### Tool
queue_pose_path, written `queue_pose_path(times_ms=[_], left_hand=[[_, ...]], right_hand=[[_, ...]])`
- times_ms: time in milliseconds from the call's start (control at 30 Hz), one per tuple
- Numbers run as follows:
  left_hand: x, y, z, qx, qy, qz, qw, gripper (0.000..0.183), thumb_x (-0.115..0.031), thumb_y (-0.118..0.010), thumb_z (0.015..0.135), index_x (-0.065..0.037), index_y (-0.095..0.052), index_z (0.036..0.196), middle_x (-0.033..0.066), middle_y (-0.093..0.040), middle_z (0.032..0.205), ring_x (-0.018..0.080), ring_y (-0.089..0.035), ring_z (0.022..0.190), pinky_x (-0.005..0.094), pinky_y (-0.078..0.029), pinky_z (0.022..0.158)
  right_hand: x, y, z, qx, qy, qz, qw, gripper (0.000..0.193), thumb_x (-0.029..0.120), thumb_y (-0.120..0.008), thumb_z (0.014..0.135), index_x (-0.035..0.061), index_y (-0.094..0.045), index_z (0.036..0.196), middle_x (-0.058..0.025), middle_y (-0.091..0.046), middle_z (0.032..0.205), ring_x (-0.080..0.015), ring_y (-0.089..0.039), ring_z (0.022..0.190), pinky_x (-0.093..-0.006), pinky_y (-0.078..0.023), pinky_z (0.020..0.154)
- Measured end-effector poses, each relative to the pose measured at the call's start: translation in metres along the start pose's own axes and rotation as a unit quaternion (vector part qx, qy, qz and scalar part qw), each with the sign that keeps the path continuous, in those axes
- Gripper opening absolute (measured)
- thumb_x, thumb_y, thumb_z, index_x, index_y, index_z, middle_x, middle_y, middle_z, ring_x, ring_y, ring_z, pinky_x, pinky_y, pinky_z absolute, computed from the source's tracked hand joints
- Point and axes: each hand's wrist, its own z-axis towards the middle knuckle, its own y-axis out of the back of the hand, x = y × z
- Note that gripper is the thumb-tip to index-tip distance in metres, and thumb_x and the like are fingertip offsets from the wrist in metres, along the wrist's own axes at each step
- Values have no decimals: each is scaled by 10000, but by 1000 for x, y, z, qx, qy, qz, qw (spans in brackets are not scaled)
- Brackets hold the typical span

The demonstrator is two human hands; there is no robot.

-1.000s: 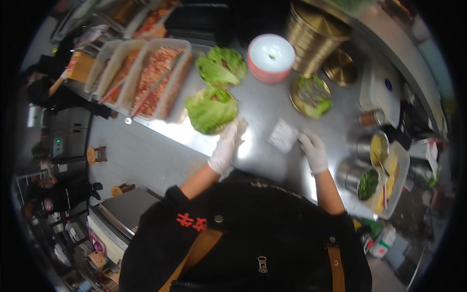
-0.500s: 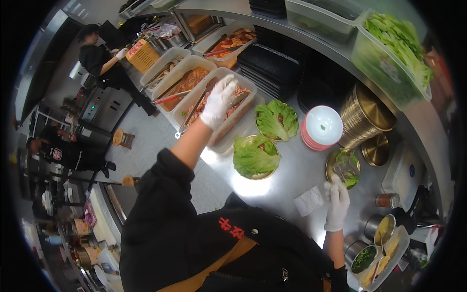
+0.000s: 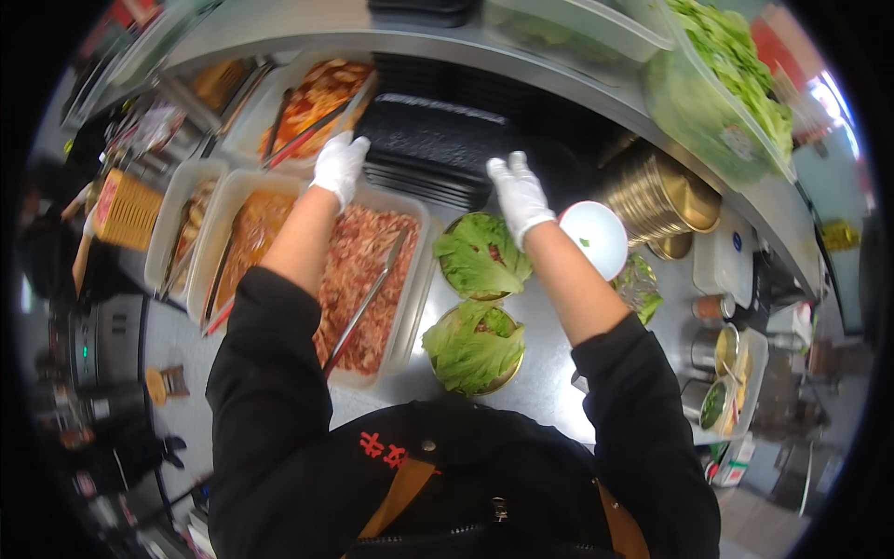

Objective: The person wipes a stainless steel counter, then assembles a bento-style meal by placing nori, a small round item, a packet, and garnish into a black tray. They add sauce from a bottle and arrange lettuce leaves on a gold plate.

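Note:
Both of my hands wear white gloves and reach forward, one to each side of a stack of black trays point(image 3: 430, 140). My left hand point(image 3: 341, 170) is by the stack's left end, over the edge of the meat tub, fingers stretched out and holding nothing. To the right of the trays, my right hand point(image 3: 518, 194) is also open, fingers pointing away from me. I cannot tell whether either hand touches the trays. Just below the right hand lies a lettuce-topped bowl point(image 3: 482, 253), with a second lettuce-topped bowl point(image 3: 475, 347) nearer me.
A tub of raw sliced meat point(image 3: 372, 279) with tongs stands at left, beside tubs of sauced food point(image 3: 256, 228). At right are a white bowl point(image 3: 596, 238), stacked gold bowls point(image 3: 656, 196) and a spice jar point(image 3: 708, 307). A lettuce bin point(image 3: 722, 102) sits on the shelf above.
My right hand has left the gold bowl at right and moved up-left to the black trays. My left hand has shifted from over the meat to the stack's left end. The view has turned.

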Motion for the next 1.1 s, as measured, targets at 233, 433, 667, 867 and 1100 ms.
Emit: queue_pose_path(times_ms=[233,433,667,867,1100], left_hand=[[18,-6,6,10,79,-360,929,400,-169,-598,974,47,-586,1310,85,-665,1206,187,-610,1091,302,-457,968],[-35,61,-68,53,28,-532,844,283,-146,-545,1003,-60,-586,1269,59,-639,1204,165,-607,1083,356,-494,951],[-102,85,-195,126,-47,-512,849,388,-225,-546,1021,-13,-530,1345,80,-617,1234,176,-584,1123,361,-460,981],[-158,-10,-227,259,-120,-501,817,444,-253,-576,1010,26,-529,1351,118,-593,1320,208,-580,1169,354,-447,1033],[-247,-200,-348,633,69,-437,635,586,-373,-641,965,-65,-452,1426,122,-548,1393,241,-541,1246,390,-427,1093]], right_hand=[[-14,-23,11,-56,95,-35,993,747,327,-567,975,-73,-250,1520,-299,-75,1620,-371,-185,1507,-323,-184,1216],[15,-31,-59,36,155,320,934,732,43,-580,939,-42,-193,1554,-139,-368,1538,-201,-358,1416,-327,-285,1173],[-14,43,-187,145,147,456,866,715,87,-604,955,13,-219,1552,-101,-459,1455,-181,-436,1348,-346,-345,1140],[-102,107,-237,-30,83,440,894,500,134,-611,969,25,-465,1434,-44,-592,1300,-135,-540,1190,-317,-438,1044],[-207,159,-408,-283,133,618,722,503,183,-644,946,101,-469,1411,-46,-588,1268,-193,-580,1151,-428,-535,928]])
